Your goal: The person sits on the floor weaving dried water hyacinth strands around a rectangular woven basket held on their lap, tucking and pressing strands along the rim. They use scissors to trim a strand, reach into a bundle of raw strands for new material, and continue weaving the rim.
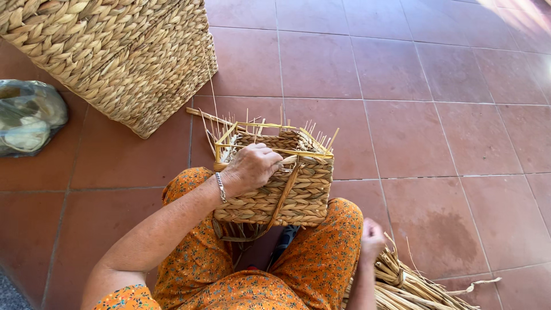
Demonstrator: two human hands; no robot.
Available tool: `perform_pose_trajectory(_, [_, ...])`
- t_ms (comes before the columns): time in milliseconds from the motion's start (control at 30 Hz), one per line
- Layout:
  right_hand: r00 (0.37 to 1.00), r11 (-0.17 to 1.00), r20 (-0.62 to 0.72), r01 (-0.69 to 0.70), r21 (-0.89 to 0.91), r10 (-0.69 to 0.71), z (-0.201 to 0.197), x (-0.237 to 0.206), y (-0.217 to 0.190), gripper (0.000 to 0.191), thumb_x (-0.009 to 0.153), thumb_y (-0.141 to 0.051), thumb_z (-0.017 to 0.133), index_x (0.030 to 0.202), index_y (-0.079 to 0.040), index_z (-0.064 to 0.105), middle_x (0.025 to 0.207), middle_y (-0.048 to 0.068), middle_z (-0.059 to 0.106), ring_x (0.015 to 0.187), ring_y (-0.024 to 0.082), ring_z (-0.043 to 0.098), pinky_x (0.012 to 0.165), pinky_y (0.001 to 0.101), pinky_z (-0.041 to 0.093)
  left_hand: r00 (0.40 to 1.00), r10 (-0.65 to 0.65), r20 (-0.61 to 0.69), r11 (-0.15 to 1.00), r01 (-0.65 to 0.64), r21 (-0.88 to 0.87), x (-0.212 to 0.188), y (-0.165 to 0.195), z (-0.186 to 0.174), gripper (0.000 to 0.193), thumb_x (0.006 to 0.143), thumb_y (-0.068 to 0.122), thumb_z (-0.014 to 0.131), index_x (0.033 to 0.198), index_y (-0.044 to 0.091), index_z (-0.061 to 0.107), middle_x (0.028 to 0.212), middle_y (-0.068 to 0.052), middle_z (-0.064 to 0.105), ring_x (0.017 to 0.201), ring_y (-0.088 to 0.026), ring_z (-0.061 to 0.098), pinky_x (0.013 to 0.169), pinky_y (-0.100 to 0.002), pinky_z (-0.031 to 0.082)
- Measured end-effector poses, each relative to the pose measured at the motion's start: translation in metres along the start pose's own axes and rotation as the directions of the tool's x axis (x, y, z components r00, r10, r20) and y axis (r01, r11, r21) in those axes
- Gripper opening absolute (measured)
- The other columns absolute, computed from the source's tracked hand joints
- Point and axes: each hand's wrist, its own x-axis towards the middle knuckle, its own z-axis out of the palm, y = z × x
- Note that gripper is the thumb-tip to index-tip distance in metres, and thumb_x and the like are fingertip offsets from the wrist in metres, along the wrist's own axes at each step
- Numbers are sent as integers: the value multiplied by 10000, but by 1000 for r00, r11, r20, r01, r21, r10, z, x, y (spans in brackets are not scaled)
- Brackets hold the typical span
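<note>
At the centre of the frame a small half-woven basket point(287, 183) rests on the person's knees, and the left hand point(252, 166) lies on its near top edge, fingers curled over the rim and gripping it where loose stalks stick up from a yellow frame. The right hand point(372, 238), at the lower right, is closed in a fist on the bundle of reeds point(413, 284) lying on the tiled floor point(436, 132). A large woven basket point(120, 51) stands at the upper left, with a plastic bag point(28, 117) beside it at the left edge.
</note>
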Motion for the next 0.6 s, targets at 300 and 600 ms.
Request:
perform_pose_trajectory(300, [807, 860, 443, 146, 489, -390, 26, 64, -198, 858, 933, -243, 739, 1603, -26, 249, 1596, 190, 380, 1438, 211, 410, 1090, 381, 466, 962, -218, 164, 975, 210, 69, -6, -9, -3, 316, 1001, 311, 634, 750, 133, 702, 568, -55, 649, 543, -242, 661, 622, -422, 515])
perform_pose_trajectory(600, [805, 810, 507, -57, 584, -308, 68, 40, -217, 445, 916, -167, 805, 1294, -3, 639, 1079, 98, 731, 929, 110, 679, 802, 249, 569, 928, -365, 81, 910, 373, -178, -13, -27, -18, 329, 888, 389, 717, 695, 123, 708, 589, -92, 664, 561, -249, 683, 594, -408, 543])
